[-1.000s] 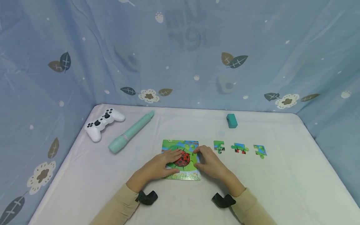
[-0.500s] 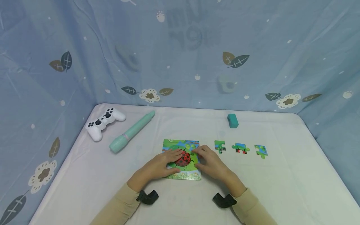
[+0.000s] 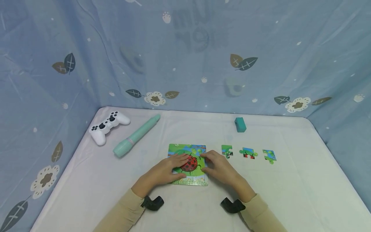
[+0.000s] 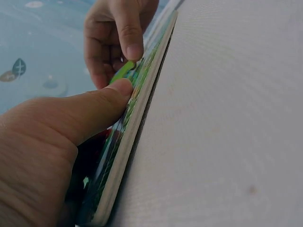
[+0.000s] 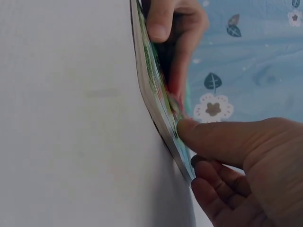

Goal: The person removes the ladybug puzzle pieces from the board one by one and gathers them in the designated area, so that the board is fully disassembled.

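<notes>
On the bench (image 3: 295, 193), the left hand (image 3: 166, 169) rests wide on the ladybug puzzle (image 3: 189, 164); the right hand (image 3: 219, 167) pinches a green piece (image 4: 122, 71) at the puzzle's right side. Lining it up before pressing should work best.

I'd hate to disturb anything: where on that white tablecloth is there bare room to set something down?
Bare tablecloth lies right of the three multicoloured jigsaw pieces, and between the mint tapered cylinder and the teal block. It's crowded at the green rectangular ladybird puzzle, where the left hand and right hand work.
</notes>
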Motion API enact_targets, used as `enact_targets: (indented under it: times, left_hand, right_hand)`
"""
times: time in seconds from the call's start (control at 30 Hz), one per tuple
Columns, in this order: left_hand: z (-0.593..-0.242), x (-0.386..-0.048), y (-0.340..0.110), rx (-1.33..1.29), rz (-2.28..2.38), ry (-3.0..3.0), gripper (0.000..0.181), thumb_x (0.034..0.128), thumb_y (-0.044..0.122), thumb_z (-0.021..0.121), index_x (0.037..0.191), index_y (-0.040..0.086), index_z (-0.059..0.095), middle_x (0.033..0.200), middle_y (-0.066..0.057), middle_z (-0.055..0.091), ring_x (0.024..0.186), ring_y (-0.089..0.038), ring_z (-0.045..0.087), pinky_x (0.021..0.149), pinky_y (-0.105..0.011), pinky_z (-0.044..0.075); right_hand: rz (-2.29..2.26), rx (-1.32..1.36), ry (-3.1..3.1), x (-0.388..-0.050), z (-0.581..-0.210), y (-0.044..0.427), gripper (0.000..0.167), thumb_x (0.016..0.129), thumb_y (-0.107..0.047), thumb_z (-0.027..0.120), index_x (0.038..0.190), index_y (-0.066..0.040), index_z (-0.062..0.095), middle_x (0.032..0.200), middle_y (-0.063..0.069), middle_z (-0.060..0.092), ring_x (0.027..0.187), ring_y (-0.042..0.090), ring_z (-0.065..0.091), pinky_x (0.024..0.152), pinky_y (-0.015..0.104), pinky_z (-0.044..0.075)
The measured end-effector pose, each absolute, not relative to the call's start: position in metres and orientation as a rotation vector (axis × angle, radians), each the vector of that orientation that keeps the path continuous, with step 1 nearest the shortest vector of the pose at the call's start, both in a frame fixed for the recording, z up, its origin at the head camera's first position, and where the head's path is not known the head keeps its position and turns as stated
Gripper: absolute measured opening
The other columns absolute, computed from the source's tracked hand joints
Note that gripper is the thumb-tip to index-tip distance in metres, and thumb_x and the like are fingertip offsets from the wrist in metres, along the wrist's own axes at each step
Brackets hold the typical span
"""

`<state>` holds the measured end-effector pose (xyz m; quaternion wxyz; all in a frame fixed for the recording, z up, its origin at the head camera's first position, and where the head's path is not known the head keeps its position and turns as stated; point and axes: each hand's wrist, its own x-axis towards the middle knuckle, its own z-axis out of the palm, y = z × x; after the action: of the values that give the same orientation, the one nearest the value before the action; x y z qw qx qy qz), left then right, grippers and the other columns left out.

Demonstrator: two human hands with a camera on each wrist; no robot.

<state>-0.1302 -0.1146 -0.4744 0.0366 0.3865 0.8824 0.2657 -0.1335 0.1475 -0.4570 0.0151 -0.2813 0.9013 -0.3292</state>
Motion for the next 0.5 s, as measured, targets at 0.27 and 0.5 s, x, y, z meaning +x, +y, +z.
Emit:
enact_targets:
  times: [0.27,0.5]
  left_hand:
    - [-0.472,-0.13,-0.115,1.168,0.81,2.698,0.062,0.0886,0.042,0.063,0.137,0.004,0.05,0.147,-0.005,0.044,0.138,-0.025,0.037,0.115,-0.044,0.031]
    - [-0.472,-0.13,-0.114,1.168,0.797,2.69,0.062,0.0897,0.042,0.062,0.138,0.004,0.048,0.148,-0.004,0.042,0.139,-0.022,0.036,0.116,-0.041,0.03]
  right_hand:
    - [-1.102,-0.817,2.809,-0.137,-0.446,0.161,0.044,0.08,-0.012,0.075,0.121,-0.006,0.061,0.111,0.003,0.061,0.097,0.018,0.062,0.083,0.035,0.056]
    - [-1.125,-0.75,2.838,-0.14,-0.44,0.187,0.046,0.082,-0.009,0.073,0.125,-0.005,0.058,0.116,0.006,0.06,0.099,0.022,0.062,0.083,0.039,0.056]
